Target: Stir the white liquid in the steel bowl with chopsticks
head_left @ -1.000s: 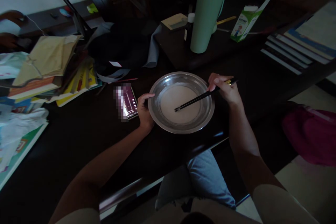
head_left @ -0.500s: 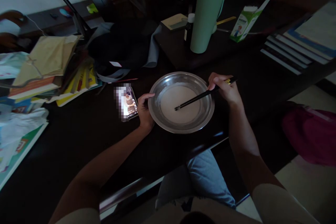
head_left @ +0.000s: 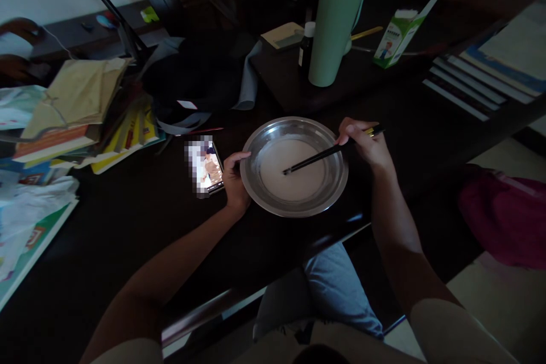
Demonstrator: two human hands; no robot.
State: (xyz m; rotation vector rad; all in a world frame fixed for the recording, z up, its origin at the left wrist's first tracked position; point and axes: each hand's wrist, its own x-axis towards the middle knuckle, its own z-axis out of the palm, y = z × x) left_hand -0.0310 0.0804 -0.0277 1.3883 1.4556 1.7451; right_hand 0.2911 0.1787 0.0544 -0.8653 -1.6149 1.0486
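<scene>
A round metal bowl point(head_left: 336, 182) sits on the dark table point(head_left: 128, 227) and holds a pale white liquid point(head_left: 294, 179). My right hand point(head_left: 367, 145) is closed on a pair of dark chopsticks point(head_left: 324, 154) whose tips dip into the liquid near the bowl's middle. At the bowl's left rim rests my left hand point(head_left: 234, 179), fingers curled against the edge, steadying it. A lit phone point(head_left: 209, 168) lies just left of that hand.
A tall green bottle point(head_left: 335, 17), a small dark bottle point(head_left: 305, 48) and a green-white carton point(head_left: 396, 34) stand behind the bowl. Books point(head_left: 486, 77) are stacked at right, papers and books point(head_left: 77, 108) at left. A dark bag point(head_left: 200, 77) lies behind the phone.
The chopstick tips have shifted slightly up and left in the liquid. The phone's screen picture has changed. Both hands stay where they were.
</scene>
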